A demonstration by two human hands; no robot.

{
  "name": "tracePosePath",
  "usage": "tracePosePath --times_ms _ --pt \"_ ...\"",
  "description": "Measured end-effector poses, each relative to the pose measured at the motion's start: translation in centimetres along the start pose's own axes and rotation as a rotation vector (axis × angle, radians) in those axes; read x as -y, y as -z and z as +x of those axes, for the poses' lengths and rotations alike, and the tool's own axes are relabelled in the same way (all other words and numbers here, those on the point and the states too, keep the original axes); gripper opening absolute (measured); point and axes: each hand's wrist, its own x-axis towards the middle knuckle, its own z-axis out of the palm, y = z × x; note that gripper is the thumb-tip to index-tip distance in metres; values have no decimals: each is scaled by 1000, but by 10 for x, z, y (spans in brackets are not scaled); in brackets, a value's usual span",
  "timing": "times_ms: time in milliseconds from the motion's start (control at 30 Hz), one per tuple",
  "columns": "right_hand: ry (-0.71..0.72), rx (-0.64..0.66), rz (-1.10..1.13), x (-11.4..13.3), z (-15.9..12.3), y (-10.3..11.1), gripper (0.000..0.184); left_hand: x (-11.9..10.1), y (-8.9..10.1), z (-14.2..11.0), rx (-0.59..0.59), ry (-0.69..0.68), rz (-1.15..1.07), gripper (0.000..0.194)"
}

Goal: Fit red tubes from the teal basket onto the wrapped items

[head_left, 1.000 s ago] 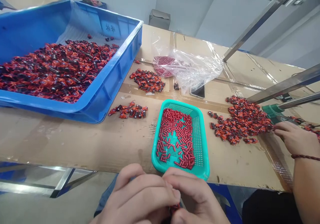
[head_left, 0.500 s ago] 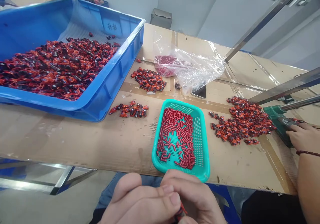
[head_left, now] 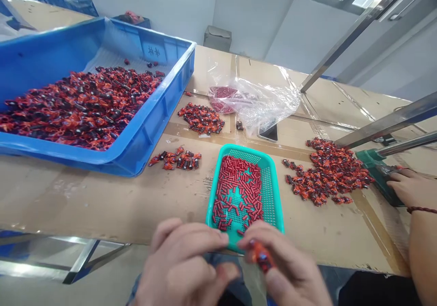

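My right hand point(head_left: 290, 269) pinches a small orange-and-black wired part point(head_left: 262, 257) between thumb and fingers, just over the near end of the green basket. Beside it on the left is my left hand point(head_left: 186, 262), its thumb apart from its curled fingers and nothing visible between them; it is slightly blurred. Small dark-red tubes point(head_left: 239, 178) lie loose in the green plastic basket point(head_left: 276, 192), whose near edge my hands partly cover. Several similar wired parts point(head_left: 184, 159) lie in a small group left of the basket.
A large blue bin point(head_left: 164, 110) full of wired parts stands at left. Piles lie behind the group point(head_left: 201, 118) and at right point(head_left: 329, 171). A clear plastic bag point(head_left: 266, 101) and phone point(head_left: 268, 131) are behind the basket. Another person's hand point(head_left: 408, 186) works at a green tool point(head_left: 378, 174).
My hands have moved apart, showing the wired part in my right hand. My left thumb has come away from the fingers. The view has tilted up slightly.
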Motion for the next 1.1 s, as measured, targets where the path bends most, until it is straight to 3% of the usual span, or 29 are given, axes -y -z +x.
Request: tracePosePath --times_ms 100,167,267,367,433,500,567,667,733,800,867,967,1100 --pt "-78 -344 -466 -24 5 45 32 41 11 16 93 -59 138 6" --pt "-141 -482 -848 -51 9 82 48 72 13 25 153 -102 333 3" --pt "-198 -563 -1000 -90 19 127 67 105 8 38 243 -115 456 10" --pt "-188 -563 -1055 -109 27 146 80 120 -3 51 335 -111 517 23" --pt "-152 -560 -1079 -107 30 143 88 125 -11 58 374 -97 536 28" --pt "-30 -545 -1084 -94 31 128 83 131 -17 63 389 -78 533 27" --pt "170 -450 -1039 -75 32 105 59 135 -20 66 380 -58 503 25" --pt "375 -127 -915 -48 39 62 22 134 -18 66 325 -24 409 20" --pt "384 84 -913 -41 46 36 16 124 -12 62 267 1 312 17" --pt "373 205 -955 -43 54 17 23 107 -4 56 207 38 196 16" --pt "377 244 -986 -52 60 5 31 87 4 47 158 81 88 16" --pt "375 260 -1005 -65 64 -1 19 62 12 32 147 196 -165 16" --pt "371 279 -1022 -68 62 0 17 51 10 16 140 551 -744 22"
